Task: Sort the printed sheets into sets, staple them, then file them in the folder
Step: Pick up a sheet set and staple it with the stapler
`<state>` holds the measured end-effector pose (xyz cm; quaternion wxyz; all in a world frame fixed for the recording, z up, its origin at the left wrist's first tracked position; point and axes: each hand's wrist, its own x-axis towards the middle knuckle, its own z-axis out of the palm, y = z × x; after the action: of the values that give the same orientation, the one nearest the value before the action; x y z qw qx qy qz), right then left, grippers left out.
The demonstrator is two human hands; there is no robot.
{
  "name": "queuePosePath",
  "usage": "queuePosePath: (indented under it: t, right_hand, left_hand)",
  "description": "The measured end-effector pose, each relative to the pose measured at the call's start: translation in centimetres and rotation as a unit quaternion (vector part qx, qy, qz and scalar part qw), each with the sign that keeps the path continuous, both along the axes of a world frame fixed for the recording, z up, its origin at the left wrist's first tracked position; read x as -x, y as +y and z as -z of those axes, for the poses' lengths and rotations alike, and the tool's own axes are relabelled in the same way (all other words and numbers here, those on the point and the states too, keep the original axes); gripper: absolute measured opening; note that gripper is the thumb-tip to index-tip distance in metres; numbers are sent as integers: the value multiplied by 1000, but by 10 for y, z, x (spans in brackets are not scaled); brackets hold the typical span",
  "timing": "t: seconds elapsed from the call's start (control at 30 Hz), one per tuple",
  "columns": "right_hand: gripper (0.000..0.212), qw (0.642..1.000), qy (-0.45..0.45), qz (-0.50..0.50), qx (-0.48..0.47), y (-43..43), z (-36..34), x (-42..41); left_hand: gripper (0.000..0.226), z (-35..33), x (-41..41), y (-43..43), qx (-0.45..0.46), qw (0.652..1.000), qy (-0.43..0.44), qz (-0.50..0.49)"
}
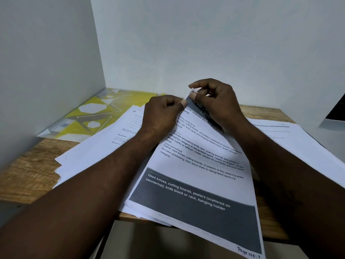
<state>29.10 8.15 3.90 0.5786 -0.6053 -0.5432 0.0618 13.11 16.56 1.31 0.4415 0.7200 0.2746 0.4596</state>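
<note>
At table (28,174) centre: stack of printed sheets (196,165), top page marked "Page No: 7". Far corner pinched by left hand (162,116) and right hand (218,103), fingers curled onto the paper. Loose sheets (97,146) alongside at left; yellow folder (93,113) rear left.

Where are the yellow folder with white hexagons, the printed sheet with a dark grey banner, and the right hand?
Yellow folder with white hexagons (93,116): head view, patterned cover.
Printed sheet with dark grey banner (196,210): head view, the banner.
Right hand (220,103): head view, its back.
</note>
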Motion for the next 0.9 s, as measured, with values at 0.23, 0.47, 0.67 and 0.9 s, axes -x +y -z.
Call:
queuePosePath:
  t: [0.23,0.47,0.67,0.9]
  right_hand:
    - [5,999,-41,22,9,4,2,-2]
    - [3,999,-30,34,-8,1,-1,1]
    - [9,997,-35,62,-17,-2,-5,-10]
    - [8,996,-40,81,-23,-4,-5,-16]
  left_hand:
    - [19,1,0,3,-8,1000,6,-5]
    - [30,2,2,0,-16,999,25,11]
    - [52,4,4,-5,-55,997,61,15]
    - [30,9,4,-7,-97,981,157,66]
